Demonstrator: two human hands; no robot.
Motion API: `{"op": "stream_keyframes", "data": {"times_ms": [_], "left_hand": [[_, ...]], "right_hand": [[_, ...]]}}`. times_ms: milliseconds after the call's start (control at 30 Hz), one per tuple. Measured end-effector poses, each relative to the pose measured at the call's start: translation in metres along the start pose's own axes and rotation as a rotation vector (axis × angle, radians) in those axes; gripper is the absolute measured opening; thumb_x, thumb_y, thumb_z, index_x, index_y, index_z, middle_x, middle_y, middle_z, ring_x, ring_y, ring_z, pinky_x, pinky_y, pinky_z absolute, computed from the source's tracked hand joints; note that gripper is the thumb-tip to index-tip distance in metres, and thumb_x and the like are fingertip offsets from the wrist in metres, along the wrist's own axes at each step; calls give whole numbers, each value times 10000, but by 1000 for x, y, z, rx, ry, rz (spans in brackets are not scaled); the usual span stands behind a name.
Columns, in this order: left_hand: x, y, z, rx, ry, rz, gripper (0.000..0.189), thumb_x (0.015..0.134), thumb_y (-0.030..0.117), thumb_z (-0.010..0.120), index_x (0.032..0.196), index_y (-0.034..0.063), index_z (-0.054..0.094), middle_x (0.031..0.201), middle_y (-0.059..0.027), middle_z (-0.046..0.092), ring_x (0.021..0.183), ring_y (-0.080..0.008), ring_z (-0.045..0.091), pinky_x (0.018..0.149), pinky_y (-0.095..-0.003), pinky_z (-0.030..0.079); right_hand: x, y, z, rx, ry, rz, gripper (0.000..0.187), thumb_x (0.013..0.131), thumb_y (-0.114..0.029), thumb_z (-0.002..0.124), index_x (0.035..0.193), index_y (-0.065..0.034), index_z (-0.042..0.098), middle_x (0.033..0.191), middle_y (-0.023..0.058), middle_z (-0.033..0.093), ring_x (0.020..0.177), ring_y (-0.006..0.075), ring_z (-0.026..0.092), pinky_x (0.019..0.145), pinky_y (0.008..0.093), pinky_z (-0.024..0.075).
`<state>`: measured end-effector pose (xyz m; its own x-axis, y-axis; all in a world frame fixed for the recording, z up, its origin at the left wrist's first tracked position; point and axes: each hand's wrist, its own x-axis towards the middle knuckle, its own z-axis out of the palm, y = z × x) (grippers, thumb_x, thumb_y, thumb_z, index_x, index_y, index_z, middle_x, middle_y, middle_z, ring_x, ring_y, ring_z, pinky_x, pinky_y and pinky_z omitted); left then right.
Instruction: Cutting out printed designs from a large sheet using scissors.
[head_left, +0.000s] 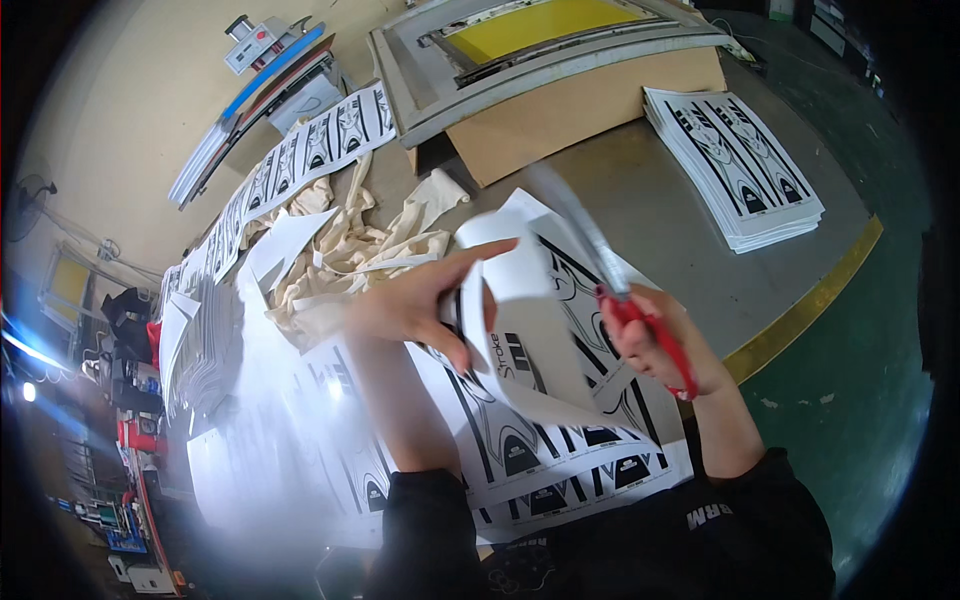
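Observation:
My left hand (412, 307) holds a curled white printed sheet (536, 322) by its left edge. The thumb and index finger are spread around that edge, and part of the fingers is hidden by the paper. In my right hand (637, 341) is a pair of scissors with red handles (671, 352). Their metal blades (581, 221) point up and away from me and are blurred. More printed sheets (517, 450) with black line artwork lie overlapped below both hands. The curled sheet rises above them, its lower corner near my right forearm.
Cream cloth strips and scraps (367, 236) lie heaped left of the sheets. A stack of printed sheets (739, 165) sits at the table's right. A screen-printing frame (405, 112) rests on a cardboard box (585, 105) behind. Fanned paper (202, 352) stands at left. The table has a yellow edge (806, 304).

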<state>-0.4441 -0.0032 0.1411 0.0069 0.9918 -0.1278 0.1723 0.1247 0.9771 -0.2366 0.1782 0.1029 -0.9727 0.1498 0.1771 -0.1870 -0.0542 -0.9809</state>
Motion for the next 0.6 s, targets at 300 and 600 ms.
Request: {"op": "stream_keyframes", "data": {"times_ms": [300,600], "left_hand": [[-19,-16,-15,-63,167,-254,998,688,807,247,1066,-62,557,757,-134,569,661,-162,554,516,-250,478],[9,-30,-9,320,531,-492,503,893,452,389,1039,8,574,626,-53,569,606,-98,548,629,-219,424]], "right_hand": [[-45,62,-83,-796,637,59,383,758,-342,661,748,-52,410,570,16,420,471,109,430,409,224,357],[-7,88,-57,-900,642,227,320,675,-154,669,917,-15,513,807,113,596,770,288,589,673,377,461]]}}
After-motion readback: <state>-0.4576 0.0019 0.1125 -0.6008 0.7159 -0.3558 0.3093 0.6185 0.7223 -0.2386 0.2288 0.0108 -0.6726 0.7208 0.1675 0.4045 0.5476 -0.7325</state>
